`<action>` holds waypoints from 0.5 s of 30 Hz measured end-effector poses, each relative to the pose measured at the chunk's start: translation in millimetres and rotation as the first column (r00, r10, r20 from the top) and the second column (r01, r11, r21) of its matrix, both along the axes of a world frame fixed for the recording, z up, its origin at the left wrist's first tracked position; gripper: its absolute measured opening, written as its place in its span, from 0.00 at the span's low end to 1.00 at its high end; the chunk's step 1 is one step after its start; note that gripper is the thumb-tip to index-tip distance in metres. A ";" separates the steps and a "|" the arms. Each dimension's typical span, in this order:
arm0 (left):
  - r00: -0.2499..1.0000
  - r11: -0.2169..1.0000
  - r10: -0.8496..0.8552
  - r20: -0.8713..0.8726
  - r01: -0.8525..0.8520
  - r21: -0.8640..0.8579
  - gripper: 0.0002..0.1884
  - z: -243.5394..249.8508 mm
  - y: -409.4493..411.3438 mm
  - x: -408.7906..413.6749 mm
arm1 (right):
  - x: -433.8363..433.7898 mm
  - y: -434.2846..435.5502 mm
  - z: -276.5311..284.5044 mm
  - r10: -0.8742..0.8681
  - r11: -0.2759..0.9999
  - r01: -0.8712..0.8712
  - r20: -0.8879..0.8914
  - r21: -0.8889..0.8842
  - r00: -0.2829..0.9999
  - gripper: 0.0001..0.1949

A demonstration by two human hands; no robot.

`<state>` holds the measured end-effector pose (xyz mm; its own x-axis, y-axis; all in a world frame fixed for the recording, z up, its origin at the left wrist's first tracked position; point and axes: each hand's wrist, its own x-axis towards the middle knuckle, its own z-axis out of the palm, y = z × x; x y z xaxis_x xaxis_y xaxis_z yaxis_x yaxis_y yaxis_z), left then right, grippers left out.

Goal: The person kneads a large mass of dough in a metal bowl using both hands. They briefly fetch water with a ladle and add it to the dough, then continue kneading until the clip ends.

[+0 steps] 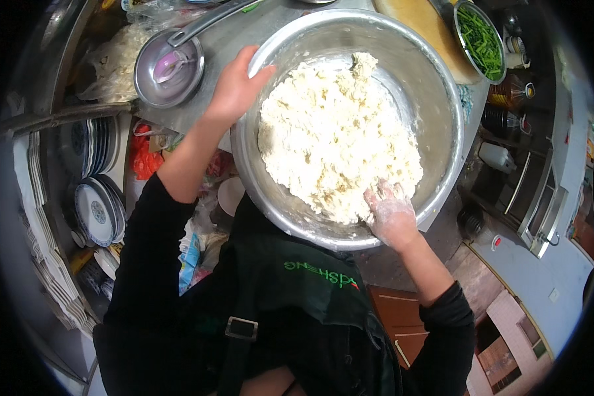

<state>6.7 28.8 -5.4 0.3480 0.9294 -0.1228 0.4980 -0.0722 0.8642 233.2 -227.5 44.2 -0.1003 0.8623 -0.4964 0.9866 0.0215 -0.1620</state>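
Observation:
A large metal basin point(454, 123) stands before me, its near rim close to my apron. In it lies a broad, rough, shaggy mass of pale dough point(326, 133), with a lump point(364, 64) sticking up at its far edge. My left hand point(237, 84) grips the basin's left rim, thumb over the edge. Flour coats my right hand point(393, 218), whose bent fingers press into the dough's near right edge. The undersides of those fingers are hidden.
Left of the basin, a long-handled metal scoop point(146, 74) holds a pinkish-purple thing. Beyond it lies a plastic bag point(114, 69). Stacked plates point(96, 210) fill the left shelf. A bowl of chopped greens point(482, 44) stands far right near a wooden board point(413, 24).

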 end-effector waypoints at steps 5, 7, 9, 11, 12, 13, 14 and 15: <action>1.000 1.000 -0.003 0.018 0.004 -0.019 0.23 -3.6 -3.0 2.6 | -1.9 77.0 -37.6 0.036 0.992 -0.033 0.025 -0.120 0.999 0.09; 0.996 0.989 0.013 0.086 0.000 -0.145 0.22 0.3 -2.7 2.5 | -4.3 101.4 -54.2 -0.021 0.991 0.025 0.032 -0.130 0.999 0.08; 0.983 0.953 0.059 0.172 -0.004 -0.304 0.20 4.2 1.9 2.4 | -8.6 111.5 -59.1 -0.079 0.989 0.090 0.093 -0.115 0.993 0.08; 0.962 0.940 0.120 0.244 -0.031 -0.338 0.20 12.3 -6.5 3.8 | -10.7 104.7 -55.5 -0.199 0.979 0.201 0.069 -0.034 0.978 0.08; 0.967 0.950 0.137 0.217 -0.066 -0.306 0.19 9.8 -10.0 -4.4 | -15.2 100.7 -38.7 -0.291 0.955 0.289 -0.007 -0.067 0.957 0.14; 0.970 0.958 0.145 0.193 -0.089 -0.272 0.19 3.4 -14.4 -10.5 | -12.5 88.7 -31.4 -0.310 0.950 0.312 -0.120 -0.003 0.943 0.18; 0.907 0.928 0.235 0.350 -0.103 -0.357 0.19 -2.3 -28.5 -17.4 | -2.4 70.7 -24.3 -0.320 0.940 0.339 -0.229 0.046 0.919 0.23; 0.848 0.904 0.286 0.446 -0.084 -0.419 0.19 10.4 -50.1 -19.7 | 8.9 51.6 -18.4 -0.325 0.924 0.372 -0.332 0.088 0.886 0.28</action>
<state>-13.0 -21.3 5.0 0.2808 0.9007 -0.3314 -0.0240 0.3518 0.9358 242.1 -175.8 25.7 0.0937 0.9293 -0.3574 0.8365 -0.2681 -0.4778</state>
